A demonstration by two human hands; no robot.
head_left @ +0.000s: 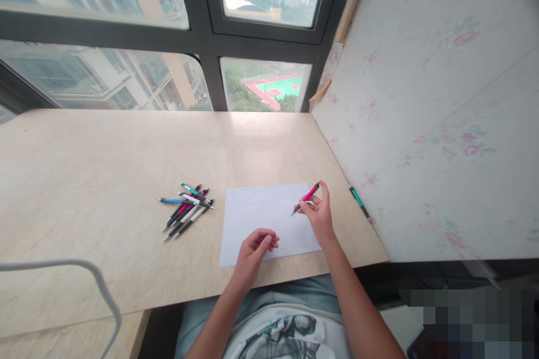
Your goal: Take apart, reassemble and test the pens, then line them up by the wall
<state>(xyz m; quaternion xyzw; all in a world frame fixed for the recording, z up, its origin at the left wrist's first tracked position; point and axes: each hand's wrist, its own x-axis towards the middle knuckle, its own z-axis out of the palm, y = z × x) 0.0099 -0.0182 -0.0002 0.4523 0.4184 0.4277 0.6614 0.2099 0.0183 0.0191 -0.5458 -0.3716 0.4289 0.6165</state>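
Note:
My right hand [319, 217] grips a pink and black pen [309, 193] above the right part of a white sheet of paper [261, 219]. The pen's tip points down to the left, and my index finger reaches its upper end. Small lines of writing run along the top of the sheet. Over the paper's lower edge, my left hand [257, 248] is closed with fingers curled and thumb against them; whether anything is inside is hidden. To the left of the sheet lies a pile of several pens [187, 208] in white, pink, blue and green with black grips.
A green and black pen [360, 203] lies by the floral-papered wall [442, 123] at the right. Dark-framed windows [269, 45] rise behind the beige tabletop [105, 162]. A grey cable [96, 275] arcs across the lower left.

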